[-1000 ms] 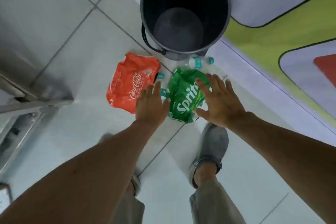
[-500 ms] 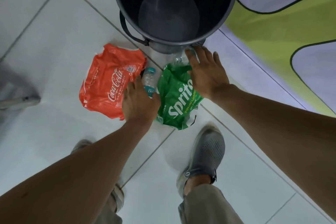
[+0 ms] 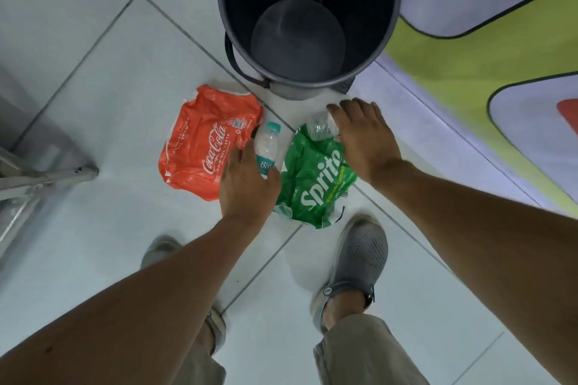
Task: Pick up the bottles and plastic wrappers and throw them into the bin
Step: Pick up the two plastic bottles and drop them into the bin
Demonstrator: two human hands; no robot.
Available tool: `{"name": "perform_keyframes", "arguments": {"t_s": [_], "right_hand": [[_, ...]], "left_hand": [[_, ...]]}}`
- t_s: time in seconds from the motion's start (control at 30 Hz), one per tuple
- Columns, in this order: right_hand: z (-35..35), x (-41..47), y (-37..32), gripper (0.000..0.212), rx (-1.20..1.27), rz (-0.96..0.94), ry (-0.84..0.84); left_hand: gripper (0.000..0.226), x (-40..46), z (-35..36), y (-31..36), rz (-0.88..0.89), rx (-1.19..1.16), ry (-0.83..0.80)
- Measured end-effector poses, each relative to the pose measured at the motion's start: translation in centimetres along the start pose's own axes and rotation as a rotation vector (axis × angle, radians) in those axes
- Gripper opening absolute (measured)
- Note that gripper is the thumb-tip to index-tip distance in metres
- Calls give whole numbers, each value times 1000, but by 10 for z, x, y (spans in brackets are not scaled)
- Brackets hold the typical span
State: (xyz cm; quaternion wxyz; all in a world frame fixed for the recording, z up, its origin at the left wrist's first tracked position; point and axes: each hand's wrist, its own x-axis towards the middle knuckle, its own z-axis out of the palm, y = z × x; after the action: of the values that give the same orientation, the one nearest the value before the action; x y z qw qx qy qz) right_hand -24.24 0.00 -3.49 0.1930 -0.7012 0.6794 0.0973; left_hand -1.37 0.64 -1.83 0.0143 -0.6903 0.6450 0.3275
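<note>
A dark grey bin (image 3: 222, 12) stands open and empty at the top centre. On the white tiled floor in front of it lie a red Coca-Cola wrapper (image 3: 200, 147) and a green Sprite wrapper (image 3: 312, 184). Between them lies a small water bottle with a teal cap (image 3: 267, 144); my left hand (image 3: 247, 187) closes around its lower half. A clear crumpled bottle (image 3: 319, 127) sits at the top edge of the Sprite wrapper, and my right hand (image 3: 364, 141) grips its right end, hiding the cap.
Metal frame legs (image 3: 47, 173) rest on the floor at the left. A mat in yellow-green and pale lilac (image 3: 469, 40) covers the floor to the right of the bin. My grey shoes (image 3: 359, 259) stand just behind the wrappers.
My left hand has moved forward and closed on the teal-capped bottle. My right hand has curled around the clear bottle near the bin. The view has shifted slightly.
</note>
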Motion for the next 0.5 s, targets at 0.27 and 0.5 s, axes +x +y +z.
{"name": "perform_keyframes", "arguments": {"t_s": [0.27,0.5], "right_hand": [[-116,-62,-38,71,94,59,72],[-193,-23,-65,76,105,31,143]], "left_hand": [[66,-64,-112,38,44,-14,-72],[64,-41,-188,64,77,-66,36]]}}
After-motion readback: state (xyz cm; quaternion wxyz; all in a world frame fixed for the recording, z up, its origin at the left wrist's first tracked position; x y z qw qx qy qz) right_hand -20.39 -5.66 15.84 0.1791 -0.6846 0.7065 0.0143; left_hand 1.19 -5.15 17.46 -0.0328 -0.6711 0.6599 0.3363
